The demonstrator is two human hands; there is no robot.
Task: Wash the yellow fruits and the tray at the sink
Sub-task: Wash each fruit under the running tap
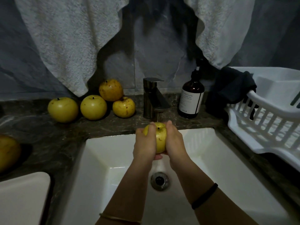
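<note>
Both hands hold one yellow fruit [160,138] over the white sink [227,159], just under the tap spout [158,109]. My left hand [145,143] grips its left side and my right hand [175,142] grips its right side. Water runs from beneath the fruit toward the drain [159,180]. Several more yellow fruits lie on the dark counter at the back left: one at the far left [63,109], one beside it [93,107], a spotted one stacked behind [111,90] and a spotted one nearest the tap [123,107]. Another yellow fruit [8,151] sits at the left edge. A white tray corner [22,197] shows at the bottom left.
A brown pump bottle [190,98] stands right of the tap. A white dish rack [267,120] fills the right counter, with a dark cloth [230,88] draped on its left rim. Grey towels [69,38] hang against the back wall.
</note>
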